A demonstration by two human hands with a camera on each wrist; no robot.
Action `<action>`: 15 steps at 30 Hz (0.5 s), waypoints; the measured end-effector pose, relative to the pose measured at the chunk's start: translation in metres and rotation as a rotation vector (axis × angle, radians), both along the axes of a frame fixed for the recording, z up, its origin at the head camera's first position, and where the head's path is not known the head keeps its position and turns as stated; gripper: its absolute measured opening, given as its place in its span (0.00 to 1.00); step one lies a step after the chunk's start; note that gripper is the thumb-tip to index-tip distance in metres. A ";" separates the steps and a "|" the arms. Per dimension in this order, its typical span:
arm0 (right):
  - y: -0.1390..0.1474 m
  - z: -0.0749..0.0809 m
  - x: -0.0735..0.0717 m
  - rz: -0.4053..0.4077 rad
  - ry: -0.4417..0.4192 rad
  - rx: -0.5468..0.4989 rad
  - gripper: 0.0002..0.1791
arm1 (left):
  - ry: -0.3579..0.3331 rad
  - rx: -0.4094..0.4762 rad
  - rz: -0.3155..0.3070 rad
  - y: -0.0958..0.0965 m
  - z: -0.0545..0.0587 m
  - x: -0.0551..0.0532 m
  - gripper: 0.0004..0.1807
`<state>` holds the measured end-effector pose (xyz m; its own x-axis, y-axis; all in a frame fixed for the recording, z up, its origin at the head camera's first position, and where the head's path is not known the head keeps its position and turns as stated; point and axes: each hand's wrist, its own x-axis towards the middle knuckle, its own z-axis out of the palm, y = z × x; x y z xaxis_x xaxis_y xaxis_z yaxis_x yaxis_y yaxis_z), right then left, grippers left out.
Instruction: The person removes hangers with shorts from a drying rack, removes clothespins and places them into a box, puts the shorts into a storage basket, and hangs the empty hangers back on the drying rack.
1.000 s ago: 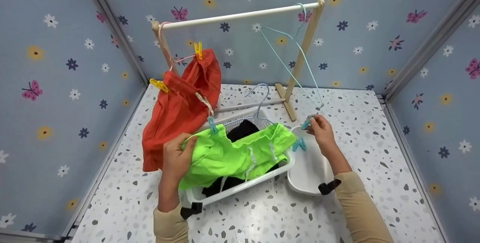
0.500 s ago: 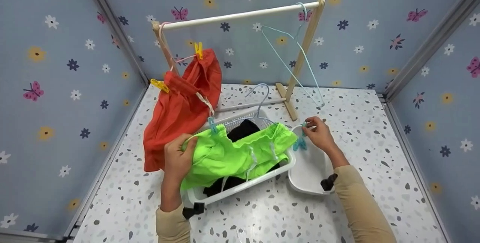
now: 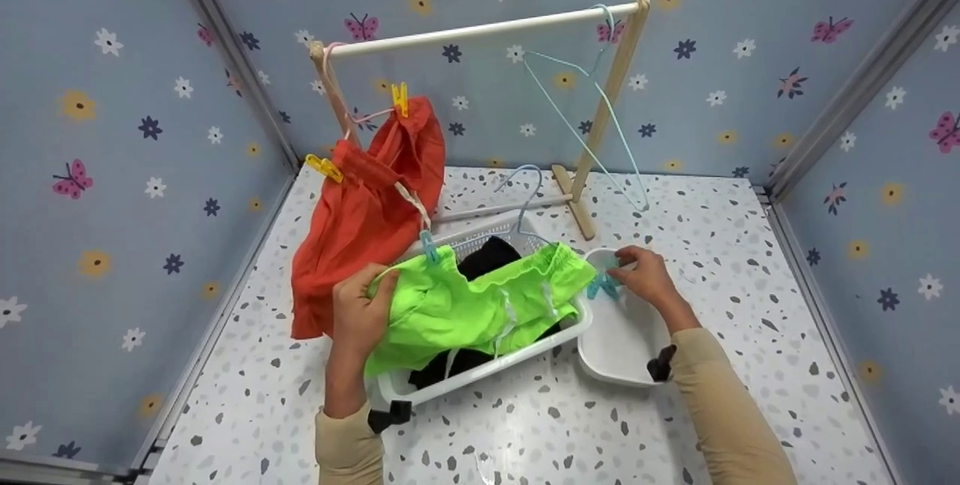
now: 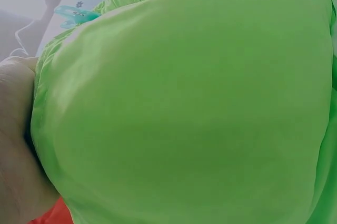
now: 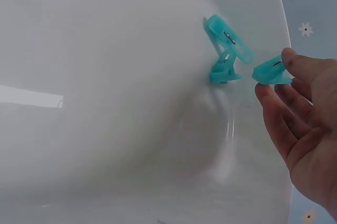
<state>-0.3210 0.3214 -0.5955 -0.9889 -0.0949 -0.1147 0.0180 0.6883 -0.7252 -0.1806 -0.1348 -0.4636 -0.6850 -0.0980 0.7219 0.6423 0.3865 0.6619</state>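
My left hand (image 3: 358,312) pinches the green shorts (image 3: 461,309), draped over the basket (image 3: 487,371), by its left edge. My right fingers (image 5: 310,66) pinch a teal clothespin (image 5: 270,71) at the basin's (image 5: 105,50) far edge.

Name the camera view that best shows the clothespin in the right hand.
The right wrist view: the teal clothespin appears large, pinched by the right hand. The head view shows it small, hard to separate from nearby clothespins; the left wrist view lacks it.
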 end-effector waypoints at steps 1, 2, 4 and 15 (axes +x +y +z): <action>0.001 -0.001 0.001 -0.002 -0.010 0.000 0.24 | -0.001 -0.003 0.000 0.000 0.000 0.001 0.08; 0.002 -0.003 0.001 -0.003 -0.018 -0.008 0.24 | -0.004 -0.004 0.001 0.000 0.000 0.001 0.08; 0.003 -0.005 0.002 -0.002 -0.030 -0.025 0.24 | -0.008 -0.005 0.005 0.000 -0.001 0.002 0.08; -0.001 0.013 0.002 -0.015 0.000 -0.070 0.17 | -0.017 -0.002 0.006 0.000 0.002 0.004 0.08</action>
